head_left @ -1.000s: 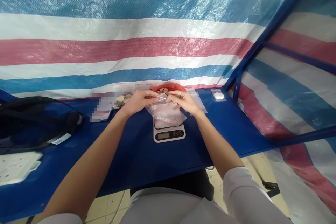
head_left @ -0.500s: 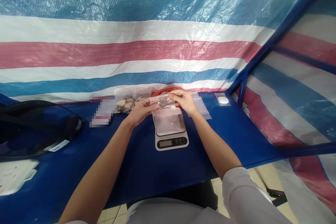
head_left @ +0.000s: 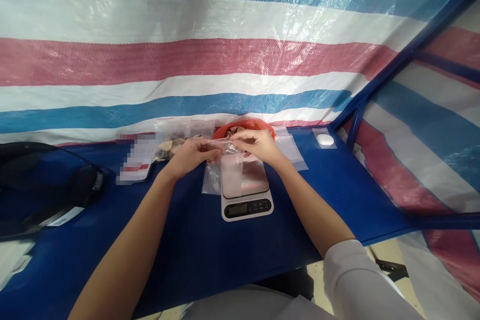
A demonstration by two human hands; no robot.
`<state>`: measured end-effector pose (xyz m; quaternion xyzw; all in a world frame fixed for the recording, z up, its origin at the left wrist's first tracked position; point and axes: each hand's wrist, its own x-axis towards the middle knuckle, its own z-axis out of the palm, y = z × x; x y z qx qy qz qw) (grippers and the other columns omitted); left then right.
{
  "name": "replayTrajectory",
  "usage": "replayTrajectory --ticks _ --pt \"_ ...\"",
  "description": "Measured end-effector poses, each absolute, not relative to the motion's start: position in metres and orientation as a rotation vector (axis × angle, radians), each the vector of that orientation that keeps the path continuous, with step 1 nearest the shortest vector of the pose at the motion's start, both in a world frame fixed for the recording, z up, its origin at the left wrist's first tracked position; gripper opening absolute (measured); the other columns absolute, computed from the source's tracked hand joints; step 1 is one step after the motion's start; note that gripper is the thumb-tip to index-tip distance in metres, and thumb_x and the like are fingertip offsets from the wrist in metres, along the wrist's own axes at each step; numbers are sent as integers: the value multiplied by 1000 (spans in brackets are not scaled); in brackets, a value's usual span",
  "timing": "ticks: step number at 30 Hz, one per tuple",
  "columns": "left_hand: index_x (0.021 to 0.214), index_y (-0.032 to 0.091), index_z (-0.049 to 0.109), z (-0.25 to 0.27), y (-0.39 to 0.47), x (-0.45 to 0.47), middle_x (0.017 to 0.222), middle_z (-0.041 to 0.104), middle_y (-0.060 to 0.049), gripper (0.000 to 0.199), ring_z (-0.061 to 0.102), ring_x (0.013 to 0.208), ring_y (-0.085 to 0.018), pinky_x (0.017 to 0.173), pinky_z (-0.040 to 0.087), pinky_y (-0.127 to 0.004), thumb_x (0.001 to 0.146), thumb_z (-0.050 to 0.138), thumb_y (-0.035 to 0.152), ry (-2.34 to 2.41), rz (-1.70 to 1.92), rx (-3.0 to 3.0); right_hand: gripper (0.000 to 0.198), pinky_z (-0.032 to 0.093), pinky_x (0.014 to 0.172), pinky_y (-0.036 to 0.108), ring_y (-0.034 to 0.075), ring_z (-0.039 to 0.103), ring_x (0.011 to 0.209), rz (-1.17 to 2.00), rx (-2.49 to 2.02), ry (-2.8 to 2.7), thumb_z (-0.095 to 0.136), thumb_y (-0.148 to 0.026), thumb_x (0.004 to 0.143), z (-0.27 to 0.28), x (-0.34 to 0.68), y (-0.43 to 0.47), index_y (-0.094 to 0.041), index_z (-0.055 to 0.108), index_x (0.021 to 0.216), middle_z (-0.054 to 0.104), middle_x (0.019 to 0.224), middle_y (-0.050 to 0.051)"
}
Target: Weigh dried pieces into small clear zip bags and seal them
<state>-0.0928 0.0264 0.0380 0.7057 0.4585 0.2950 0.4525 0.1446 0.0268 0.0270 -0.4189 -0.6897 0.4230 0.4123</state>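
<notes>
A clear zip bag (head_left: 214,178) hangs by its top edge between my two hands, over the left part of a white digital scale (head_left: 246,187). My left hand (head_left: 191,156) is closed on the bag's upper left edge, thumb against fingers. Fingers of my right hand (head_left: 258,146) pinch its upper right edge. The bag looks flat, with no contents showing. Just behind my right hand sits a red plastic bag (head_left: 261,124) with brown dried slices (head_left: 233,131) in its opening. Beyond my left hand lie filled clear bags (head_left: 165,147) of pale and brown pieces.
Flat clear bags (head_left: 294,152) lie right of the scale. Farther right is a white oval object (head_left: 324,139) on a small clear packet. A partly blurred card-like item (head_left: 137,167), a black strapped object (head_left: 48,190) and a white power strip (head_left: 13,260) occupy the left of the blue table (head_left: 210,245).
The bag has shifted left in my hands and now hangs partly off the scale's left side. My view has tilted a little, and more of the red bag shows behind my right hand.
</notes>
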Motion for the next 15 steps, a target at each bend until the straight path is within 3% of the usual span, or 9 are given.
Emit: replayTrajectory --ticks 5,9,12,15 --pt "96 22 77 44 20 -89 79 76 -2 35 68 72 -20 69 50 -29 76 75 51 1512 917 1957 16 59 61 26 13 66 62 780 -1199 -1837 67 -25 88 26 145 28 -19 80 94 75 79 2" --pt "81 21 76 50 11 -76 80 76 -3 29 68 72 -20 71 50 -29 80 70 50 1642 1038 2007 14 56 60 26 13 65 58 655 -1276 -1907 66 -20 88 32 145 24 -21 81 89 74 75 1" --pt "67 19 73 47 7 -64 63 71 -4 43 65 61 -20 63 50 -30 85 62 56 1471 911 1788 15 56 60 27 12 64 53 684 -1232 -1940 67 -26 90 35 142 20 -23 81 92 73 73 -1" --pt "67 15 73 40 9 -59 62 71 -7 45 64 55 -18 57 52 -31 78 69 59 1331 865 1417 15 58 61 26 13 68 58 742 -1140 -1967 68 -28 91 35 142 17 -23 81 97 75 76 -1"
